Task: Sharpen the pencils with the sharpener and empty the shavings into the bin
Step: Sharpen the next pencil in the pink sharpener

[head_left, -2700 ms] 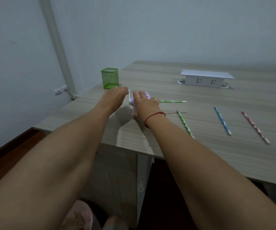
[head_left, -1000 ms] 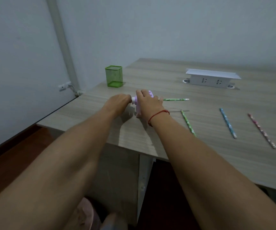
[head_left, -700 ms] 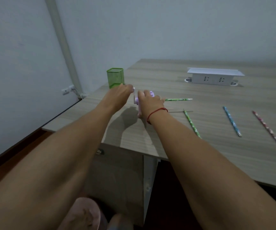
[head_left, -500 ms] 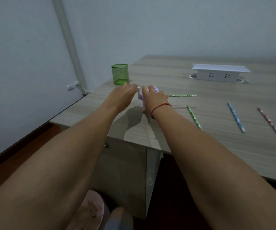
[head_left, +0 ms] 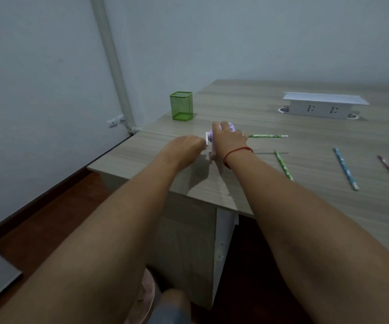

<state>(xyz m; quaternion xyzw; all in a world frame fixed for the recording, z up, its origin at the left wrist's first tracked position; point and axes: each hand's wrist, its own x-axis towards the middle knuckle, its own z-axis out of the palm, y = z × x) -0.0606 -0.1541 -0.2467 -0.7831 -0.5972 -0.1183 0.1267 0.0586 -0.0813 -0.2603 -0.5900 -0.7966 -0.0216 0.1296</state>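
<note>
Step in hand appears to be sharpening: a green pencil (head_left: 268,136) sits in the lilac sharpener (head_left: 212,137) near the tabletop (head_left: 247,108) left edge. The right hand (head_left: 229,139) clamps the sharpener body, fingers closed over it. The left hand (head_left: 184,148) meets the crank end; its grip is hidden, cannot tell. Next likely calls for steady cranking, then withdrawing the pencil. The green mesh bin (head_left: 181,105) stands beyond, apart.

A white socket box (head_left: 322,108) sits on the far side of the wood-grain desk (head_left: 247,108), with a round cable hole (head_left: 283,110) at each end of it. Left of the desk, a white pipe (head_left: 111,59) runs up the grey wall, with a wall socket (head_left: 115,121) beside its foot. Below the desk lies a reddish-brown floor (head_left: 48,213).
</note>
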